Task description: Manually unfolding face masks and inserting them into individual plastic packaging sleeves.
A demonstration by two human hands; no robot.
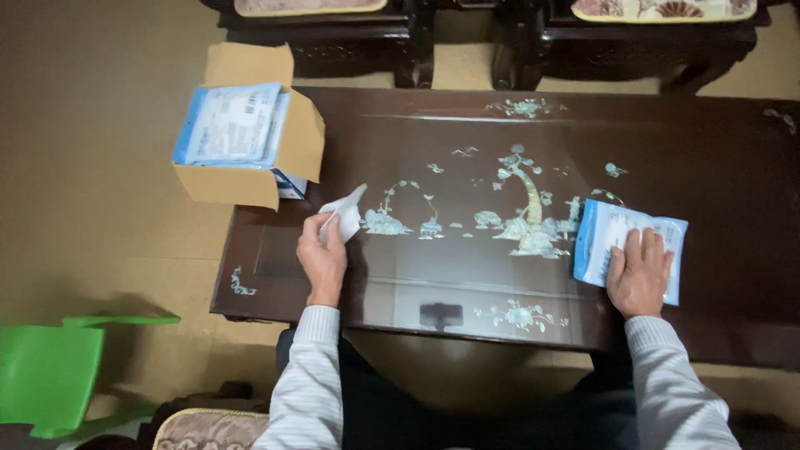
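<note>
Down on the dark lacquered table [667,158], inlaid with pale shell trees and birds, the person's two hands sit well apart. The left hand [323,260] is closed around a crumpled white wipe [346,215], which pokes out past the fingertips toward the far edge and rests on the tabletop near its left end. The right hand [640,273] lies flat, fingers spread, pressing on a blue-and-white packet [621,233] near the table's right part; the packet's long axis runs slightly tilted, roughly away from the person, and only this hand touches it. Across the table from the packet, beyond the left hand, an open cardboard box [292,154] overhangs the table's far-left corner, holding more blue-and-white packets [232,125]. The left hand is by far the nearer to that box. A green plastic chair [50,375] stands on the floor at the left.
</note>
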